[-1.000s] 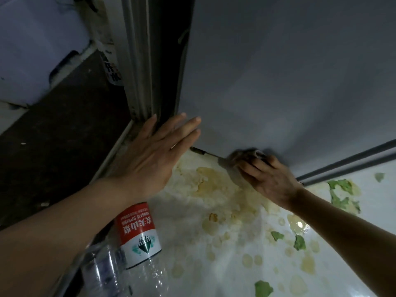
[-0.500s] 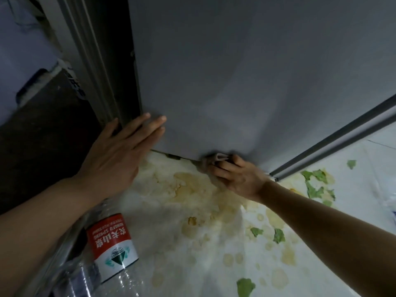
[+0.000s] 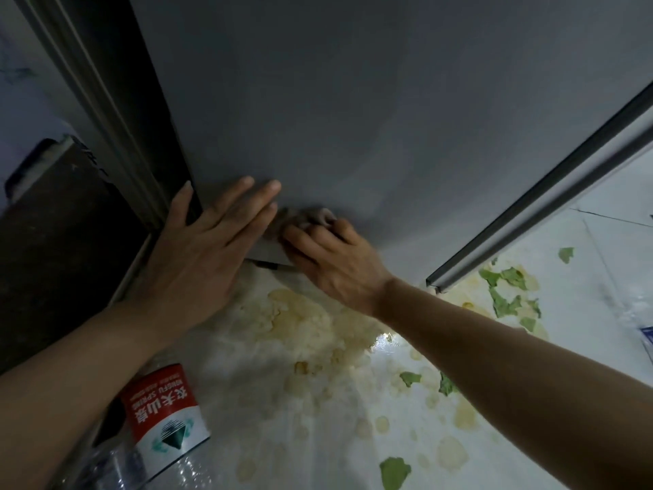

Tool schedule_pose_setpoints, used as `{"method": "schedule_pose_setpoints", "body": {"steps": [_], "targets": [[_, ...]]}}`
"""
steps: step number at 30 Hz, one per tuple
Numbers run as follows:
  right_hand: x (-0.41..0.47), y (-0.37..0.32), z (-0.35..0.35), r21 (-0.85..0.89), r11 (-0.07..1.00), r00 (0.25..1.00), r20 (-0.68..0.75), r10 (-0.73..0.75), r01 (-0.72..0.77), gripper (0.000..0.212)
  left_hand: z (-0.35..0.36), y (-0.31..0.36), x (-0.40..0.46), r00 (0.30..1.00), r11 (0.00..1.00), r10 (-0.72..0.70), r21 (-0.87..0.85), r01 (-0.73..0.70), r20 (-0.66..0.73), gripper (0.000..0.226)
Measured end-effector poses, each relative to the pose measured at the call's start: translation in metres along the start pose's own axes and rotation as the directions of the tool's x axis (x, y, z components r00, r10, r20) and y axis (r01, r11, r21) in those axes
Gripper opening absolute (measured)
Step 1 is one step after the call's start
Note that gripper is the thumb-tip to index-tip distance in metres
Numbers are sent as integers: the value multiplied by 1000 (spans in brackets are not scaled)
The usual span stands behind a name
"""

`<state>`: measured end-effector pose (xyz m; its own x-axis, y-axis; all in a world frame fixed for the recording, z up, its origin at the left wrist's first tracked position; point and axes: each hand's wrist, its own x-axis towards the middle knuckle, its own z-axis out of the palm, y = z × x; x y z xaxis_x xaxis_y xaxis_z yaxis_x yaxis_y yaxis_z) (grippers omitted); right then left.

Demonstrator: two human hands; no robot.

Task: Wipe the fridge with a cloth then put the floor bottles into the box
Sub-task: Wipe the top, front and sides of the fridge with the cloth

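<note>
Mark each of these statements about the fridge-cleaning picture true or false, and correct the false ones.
1. The right hand grips a cloth against the lower part of the fridge door. True.
2. The left hand holds the bottle. False: it lies flat with straight fingers on the fridge's lower left corner; the bottle with the red label lies on the floor beneath the left forearm.
3. The floor in front of the fridge is clean. False: yellowish stains and green scraps cover it.
4. The two hands are close together near the door's bottom edge. True.
</note>
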<state>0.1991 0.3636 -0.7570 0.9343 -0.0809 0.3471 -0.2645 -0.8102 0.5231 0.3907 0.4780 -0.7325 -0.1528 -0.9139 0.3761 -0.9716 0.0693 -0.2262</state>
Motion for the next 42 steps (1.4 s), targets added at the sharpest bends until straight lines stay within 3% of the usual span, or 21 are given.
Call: {"method": "schedule_pose_setpoints", "body": {"steps": [6,10,13,15,20,26,30,34,36,40,42], "targets": [[-29,32,-7,-48,988,989,33,-144,146,29,-1,-5,0,998,1000,0,24,-2,68,81],[-109,63,-16,-159,980,986,137,-99,121,37,-6,7,-3,998,1000,-16,3,16,52,85],[-146,70,-23,-192,981,971,237,12,34,52,-6,14,1,995,996,88,3,-89,47,76],[-144,62,-19,-169,985,967,246,62,-20,47,-6,16,5,991,993,116,13,-117,65,75],[-102,27,7,-57,995,972,228,-61,76,46,-2,15,7,990,993,115,6,-116,87,74],[-50,-15,36,60,995,973,212,-86,75,39,4,15,5,991,994,107,17,-109,76,73],[-52,-16,41,-19,991,953,279,-119,130,39,11,36,8,984,984,176,26,-176,19,66],[-89,6,30,-81,968,888,423,-181,236,57,15,68,24,970,970,242,-9,-242,-28,58],[-115,20,22,-93,979,885,450,-119,179,57,14,70,29,974,974,227,4,-227,-27,59],[-156,42,4,-19,999,866,501,-15,28,35,9,65,25,973,973,219,54,-223,72,71],[-158,39,-6,-12,994,851,516,102,-111,29,4,66,24,972,976,210,37,-215,105,69]]}}
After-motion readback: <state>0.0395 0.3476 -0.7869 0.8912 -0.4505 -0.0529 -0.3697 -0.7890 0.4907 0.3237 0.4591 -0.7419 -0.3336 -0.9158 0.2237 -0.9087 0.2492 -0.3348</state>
